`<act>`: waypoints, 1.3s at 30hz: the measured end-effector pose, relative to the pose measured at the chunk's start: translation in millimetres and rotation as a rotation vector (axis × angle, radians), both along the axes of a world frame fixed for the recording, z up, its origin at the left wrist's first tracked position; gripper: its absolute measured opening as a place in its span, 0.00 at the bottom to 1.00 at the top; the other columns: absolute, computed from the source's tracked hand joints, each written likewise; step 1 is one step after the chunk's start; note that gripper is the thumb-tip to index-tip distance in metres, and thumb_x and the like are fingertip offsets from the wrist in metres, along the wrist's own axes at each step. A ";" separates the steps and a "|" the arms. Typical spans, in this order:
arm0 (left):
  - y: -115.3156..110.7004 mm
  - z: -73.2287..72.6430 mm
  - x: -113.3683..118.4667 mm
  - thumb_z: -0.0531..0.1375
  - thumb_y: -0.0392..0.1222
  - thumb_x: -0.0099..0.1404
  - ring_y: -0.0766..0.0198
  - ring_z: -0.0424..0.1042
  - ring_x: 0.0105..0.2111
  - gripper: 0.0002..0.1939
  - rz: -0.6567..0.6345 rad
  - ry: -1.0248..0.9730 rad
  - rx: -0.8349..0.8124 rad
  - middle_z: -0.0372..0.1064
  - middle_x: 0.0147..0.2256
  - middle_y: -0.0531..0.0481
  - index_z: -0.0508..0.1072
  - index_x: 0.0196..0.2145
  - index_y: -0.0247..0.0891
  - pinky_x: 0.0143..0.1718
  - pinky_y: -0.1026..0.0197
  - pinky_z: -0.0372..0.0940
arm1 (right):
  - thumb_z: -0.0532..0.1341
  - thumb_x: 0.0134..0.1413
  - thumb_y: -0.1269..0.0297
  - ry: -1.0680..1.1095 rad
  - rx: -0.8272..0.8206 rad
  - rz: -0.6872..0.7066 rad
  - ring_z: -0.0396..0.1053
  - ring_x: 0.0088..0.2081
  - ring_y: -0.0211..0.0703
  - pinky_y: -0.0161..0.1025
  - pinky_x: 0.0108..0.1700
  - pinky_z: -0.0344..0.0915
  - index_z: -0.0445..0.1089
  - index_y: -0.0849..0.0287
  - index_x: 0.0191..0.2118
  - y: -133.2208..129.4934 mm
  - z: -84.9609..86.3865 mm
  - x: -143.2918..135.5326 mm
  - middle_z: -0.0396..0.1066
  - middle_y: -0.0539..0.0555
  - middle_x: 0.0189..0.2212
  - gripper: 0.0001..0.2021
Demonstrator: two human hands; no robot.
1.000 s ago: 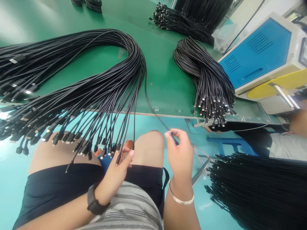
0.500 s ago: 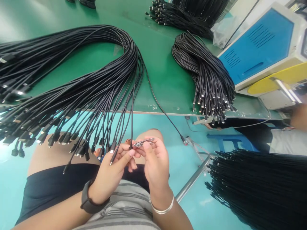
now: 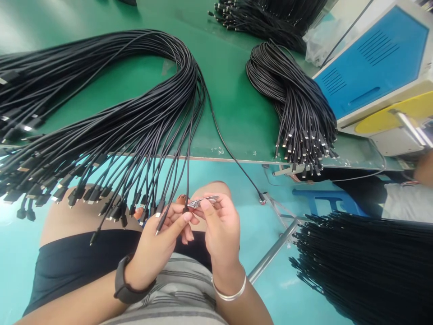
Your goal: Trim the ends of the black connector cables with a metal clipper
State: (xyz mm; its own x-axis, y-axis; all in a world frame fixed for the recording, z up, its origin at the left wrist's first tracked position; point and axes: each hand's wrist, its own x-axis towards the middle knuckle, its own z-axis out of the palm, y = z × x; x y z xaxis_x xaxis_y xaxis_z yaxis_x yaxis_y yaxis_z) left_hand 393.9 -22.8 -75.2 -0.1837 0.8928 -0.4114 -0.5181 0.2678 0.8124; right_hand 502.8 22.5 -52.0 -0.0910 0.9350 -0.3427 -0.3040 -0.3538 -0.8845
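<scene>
Near my lap, my left hand [image 3: 160,237] pinches the end of a black cable [image 3: 188,178] that hangs down from the large bundle. A second cable end with a metal tip lies across the fingers of that hand. My right hand [image 3: 221,230] is closed around a silver nail clipper [image 3: 207,199], thumb on its lever. The clipper's jaws point left and sit right at the pinched cable end; whether they touch it I cannot tell. Most of the held connector is hidden by my fingers. The big bundle of black cables [image 3: 135,108] curves over the table, connectors hanging past its edge.
The green table [image 3: 226,108] carries another cable bundle [image 3: 280,85] at right and more cables [image 3: 257,20] behind. A blue-and-white machine [image 3: 375,58] stands far right. Lower right are a metal bar [image 3: 274,253], a blue stool [image 3: 328,201] and a dark cable mass [image 3: 365,266]. Someone sits beyond.
The camera view has shifted slightly, so the bundles and machine appear a little displaced. Both hands keep nearly the same hold, with the clipper still beside the cable end.
</scene>
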 end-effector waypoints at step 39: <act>-4.0 6.8 1.9 0.68 0.48 0.62 0.61 0.76 0.23 0.13 -0.038 -0.130 -0.011 0.78 0.30 0.45 0.77 0.36 0.34 0.20 0.64 0.71 | 0.68 0.56 0.56 0.071 -0.044 -0.003 0.75 0.27 0.37 0.37 0.32 0.76 0.71 0.57 0.37 2.6 -0.6 2.4 0.78 0.52 0.32 0.11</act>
